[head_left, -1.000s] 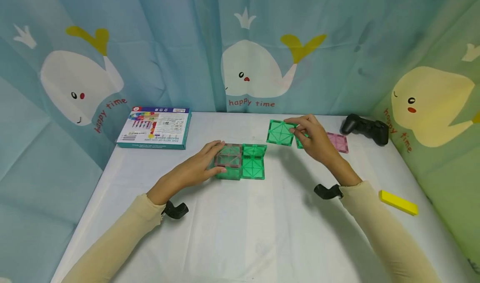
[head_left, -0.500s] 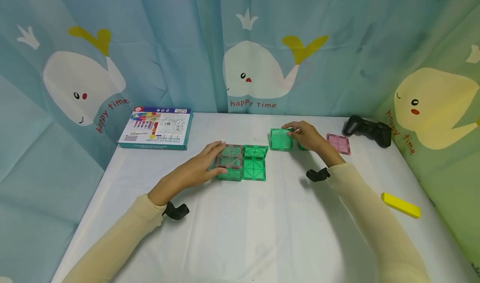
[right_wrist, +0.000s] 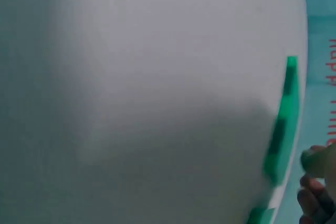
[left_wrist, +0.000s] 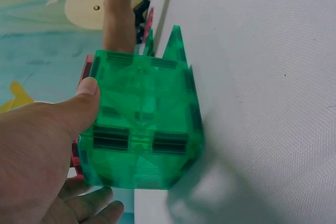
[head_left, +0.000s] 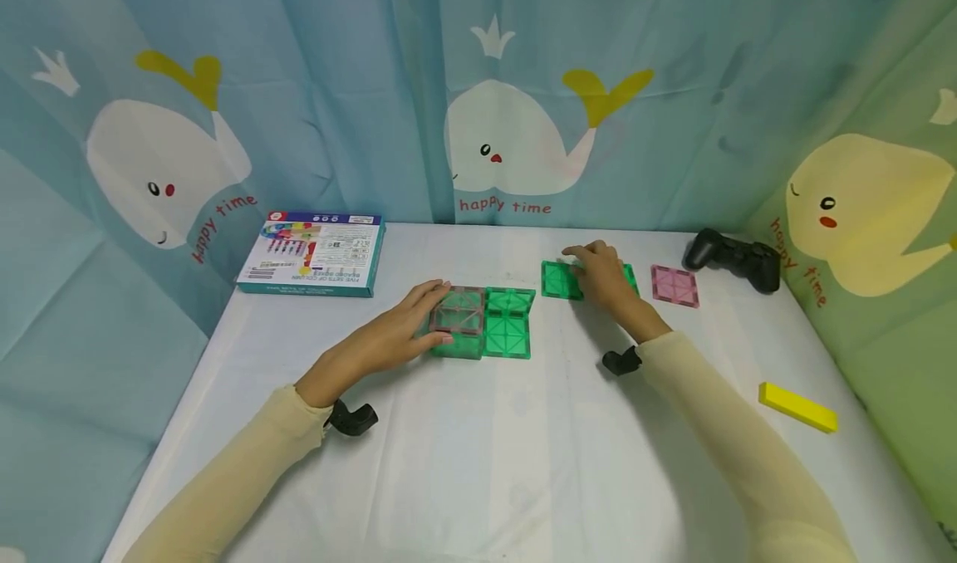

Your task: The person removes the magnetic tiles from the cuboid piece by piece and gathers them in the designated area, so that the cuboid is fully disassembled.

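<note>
My left hand (head_left: 389,335) holds the left side of a green cube of magnetic tiles (head_left: 458,345), topped by a pink tile (head_left: 458,310). In the left wrist view the thumb (left_wrist: 86,90) presses its near edge, and the other fingers lie beyond it. A flat green tile (head_left: 507,335) adjoins the cube, with another green tile (head_left: 510,300) tilted up behind it. My right hand (head_left: 601,276) hovers over two green tiles, the left one (head_left: 557,281) flat on the table and the right one (head_left: 632,277) partly hidden. Nothing shows between its loosely bent fingers.
A pink tile (head_left: 675,286) lies right of the green ones, near a black game controller (head_left: 731,260). A yellow block (head_left: 797,407) lies on the right side of the white table (head_left: 478,480). A flat boxed set (head_left: 310,256) sits back left. Curtains hang behind.
My right hand has lowered a green tile to the table, let go of it and shifted slightly right. The left hand stays at the cube.
</note>
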Action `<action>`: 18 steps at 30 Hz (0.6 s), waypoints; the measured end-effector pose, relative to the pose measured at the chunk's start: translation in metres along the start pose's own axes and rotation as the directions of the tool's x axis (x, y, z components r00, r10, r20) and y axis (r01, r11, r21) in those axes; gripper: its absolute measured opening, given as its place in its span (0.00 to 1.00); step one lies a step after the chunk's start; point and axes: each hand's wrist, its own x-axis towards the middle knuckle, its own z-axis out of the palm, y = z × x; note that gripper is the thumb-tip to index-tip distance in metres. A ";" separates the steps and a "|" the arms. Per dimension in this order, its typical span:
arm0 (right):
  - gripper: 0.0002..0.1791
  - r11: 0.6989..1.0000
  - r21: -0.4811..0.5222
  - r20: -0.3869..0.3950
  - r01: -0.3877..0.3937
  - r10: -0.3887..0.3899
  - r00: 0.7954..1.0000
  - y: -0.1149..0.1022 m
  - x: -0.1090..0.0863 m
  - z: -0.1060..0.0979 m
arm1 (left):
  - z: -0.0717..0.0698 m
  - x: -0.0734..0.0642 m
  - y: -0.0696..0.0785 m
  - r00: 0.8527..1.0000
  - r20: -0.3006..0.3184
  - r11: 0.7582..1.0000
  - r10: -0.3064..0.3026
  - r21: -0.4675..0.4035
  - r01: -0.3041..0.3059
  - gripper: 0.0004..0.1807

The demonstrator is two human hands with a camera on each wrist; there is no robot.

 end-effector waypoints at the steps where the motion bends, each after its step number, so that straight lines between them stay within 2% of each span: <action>1: 0.19 1.000 0.001 -0.013 0.021 -0.021 1.000 -0.003 -0.001 -0.001 | 0.000 0.000 0.000 1.000 0.000 1.000 0.001 -0.001 -0.001 0.47; 4: 0.21 0.994 0.049 -0.017 0.098 -0.097 0.995 -0.018 -0.007 -0.007 | -0.001 0.000 0.001 1.000 0.003 1.000 0.003 -0.006 -0.003 0.47; 8: 0.28 0.975 0.056 0.052 0.216 -0.219 0.974 -0.042 -0.020 -0.013 | -0.001 -0.001 0.001 1.000 -0.004 1.000 0.001 0.001 -0.001 0.47; 10: 0.31 0.947 -0.012 0.065 0.322 -0.321 0.945 -0.051 -0.028 -0.011 | -0.001 -0.001 0.001 1.000 -0.007 1.000 -0.001 0.003 0.001 0.47; 11: 0.31 0.922 -0.052 0.063 0.383 -0.379 0.923 -0.055 -0.033 -0.008 | -0.001 -0.001 0.001 1.000 -0.007 1.000 -0.003 0.003 0.003 0.47; 13: 0.30 0.862 -0.132 0.039 0.489 -0.489 0.872 -0.058 -0.039 -0.001 | -0.001 -0.001 0.001 1.000 -0.005 1.000 -0.002 0.002 0.002 0.47; 15: 0.29 0.806 -0.186 0.012 0.563 -0.571 0.821 -0.058 -0.043 0.006 | -0.001 0.000 0.001 1.000 -0.004 1.000 -0.004 0.001 0.004 0.47; 18: 0.28 0.774 -0.192 -0.009 0.604 -0.617 0.787 -0.057 -0.045 0.012 | -0.001 0.000 0.001 1.000 -0.004 1.000 0.005 0.001 -0.005 0.47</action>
